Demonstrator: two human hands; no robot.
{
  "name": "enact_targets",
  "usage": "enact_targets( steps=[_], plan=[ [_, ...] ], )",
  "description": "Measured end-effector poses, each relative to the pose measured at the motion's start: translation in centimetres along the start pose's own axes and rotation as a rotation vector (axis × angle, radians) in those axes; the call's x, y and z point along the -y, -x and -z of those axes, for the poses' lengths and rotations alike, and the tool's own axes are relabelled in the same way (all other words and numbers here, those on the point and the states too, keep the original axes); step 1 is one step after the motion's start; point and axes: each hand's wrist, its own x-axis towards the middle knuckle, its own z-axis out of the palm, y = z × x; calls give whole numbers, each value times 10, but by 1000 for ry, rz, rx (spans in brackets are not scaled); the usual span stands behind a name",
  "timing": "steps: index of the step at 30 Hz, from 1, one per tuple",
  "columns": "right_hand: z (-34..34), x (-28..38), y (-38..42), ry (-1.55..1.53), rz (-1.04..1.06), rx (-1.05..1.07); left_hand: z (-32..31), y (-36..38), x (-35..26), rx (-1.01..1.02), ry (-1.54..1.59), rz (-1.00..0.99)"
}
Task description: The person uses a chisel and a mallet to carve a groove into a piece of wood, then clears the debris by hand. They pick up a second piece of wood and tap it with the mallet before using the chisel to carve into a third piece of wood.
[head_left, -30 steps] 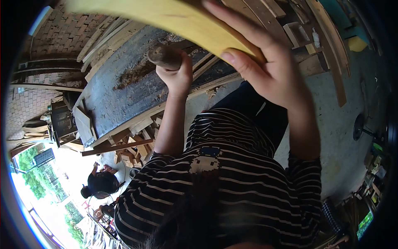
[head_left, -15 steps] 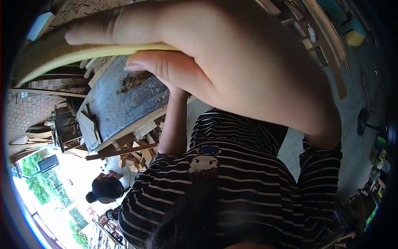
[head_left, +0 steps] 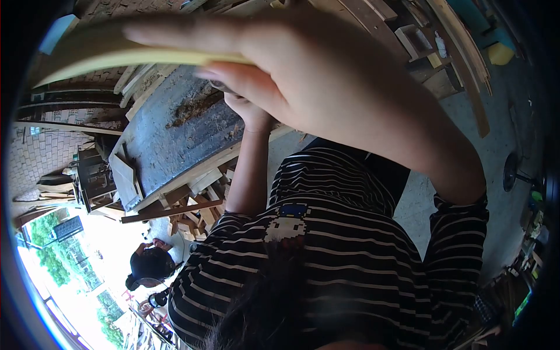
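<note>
My right hand [head_left: 326, 76] is up high, with the long yellow piece [head_left: 146, 56] pinched between my thumb and fingers, and it sticks out to the left of that hand. My left hand [head_left: 254, 112] is partly hidden just behind it, closed on a dark thing [head_left: 220, 86]. The gray counter [head_left: 204, 137] with brown crumbs [head_left: 189, 111] is beside my left hand.

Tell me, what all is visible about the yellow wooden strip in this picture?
The yellow wooden strip looks pale, thin and smooth, like bare wood, and somewhat blurred. It appears curved, though the wide lens may bend it. The right hand grips it between thumb and fingers, above the workbench in this view. It extends toward the upper left, its outer part in shade; the end in the hand is hidden.
</note>
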Motion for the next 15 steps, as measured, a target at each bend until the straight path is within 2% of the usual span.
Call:
enact_targets(
  steps=[6, 9, 13, 15],
  plan=[
    [4, -1, 2, 225, -53, 75, -11, -1, -16, -39, 57, 120],
    [4, -5, -7, 185, 59, -93, -9, -2, -13, -40, 48, 149],
    [6, 8, 2, 5, -55, 29, 4, -1, -1, 28, -89, 151],
    [1, 3, 6, 221, -115, 196, 0, -2, -4, 31, -75, 145]
  ],
)
